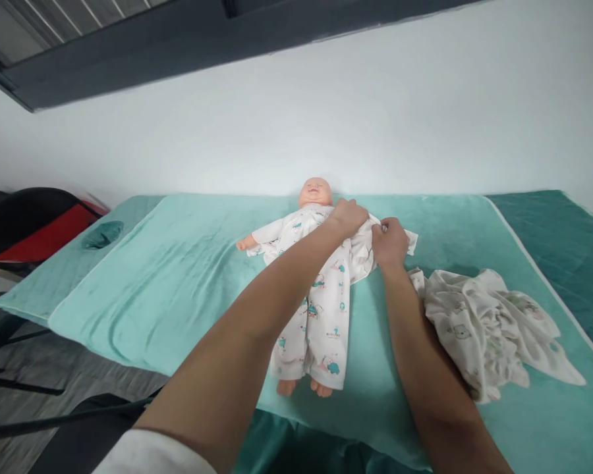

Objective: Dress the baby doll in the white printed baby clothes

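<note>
Face up, head near the bed's [188,263] far edge: bald doll [315,191] in white, teal-printed clothes [340,296]. Over its shoulder, left hand [348,218]; cannot tell if clamped. Right hand [390,243], fingers clamped on sleeve [412,243]. Toward near right corner, crumpled cloth [479,329].

A dark frame [178,52] crosses the white wall [449,118] above green bedding [178,276].

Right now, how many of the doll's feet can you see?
2: one foot pokes out below the picture-left trouser leg, the other foot below the picture-right trouser leg.
</note>
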A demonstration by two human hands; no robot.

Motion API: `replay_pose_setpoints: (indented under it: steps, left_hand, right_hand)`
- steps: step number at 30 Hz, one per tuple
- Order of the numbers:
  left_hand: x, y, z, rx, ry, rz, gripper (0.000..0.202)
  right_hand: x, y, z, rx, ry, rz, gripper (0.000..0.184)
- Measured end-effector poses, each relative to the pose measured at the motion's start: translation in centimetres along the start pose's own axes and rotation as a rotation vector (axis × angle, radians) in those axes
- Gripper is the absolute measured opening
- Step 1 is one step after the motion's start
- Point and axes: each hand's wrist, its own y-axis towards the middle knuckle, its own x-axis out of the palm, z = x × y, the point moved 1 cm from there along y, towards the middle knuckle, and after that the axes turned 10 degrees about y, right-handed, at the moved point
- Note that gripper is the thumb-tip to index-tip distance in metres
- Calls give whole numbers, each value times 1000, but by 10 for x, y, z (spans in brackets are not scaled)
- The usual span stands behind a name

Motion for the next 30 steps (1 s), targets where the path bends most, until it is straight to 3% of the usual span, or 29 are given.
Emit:
replay_pose_setpoints:
  steps: [9,15,26,30]
  left_hand:
    - [-15,-42,-40,-149,81,53,44]
    - [-15,-56,-44,-166,81,35,45]
    - [11,-26,-29,-125,-41,38,44]
    - [20,-10,-18,-114,-84,18,42]
  right_hand:
    - [-4,10,18,104,264,97,21]
    - [-3,16,20,137,440,101,24]
    - [5,27,32,107,834,82,32]
    - [0,24,30,-30,679,142,42]
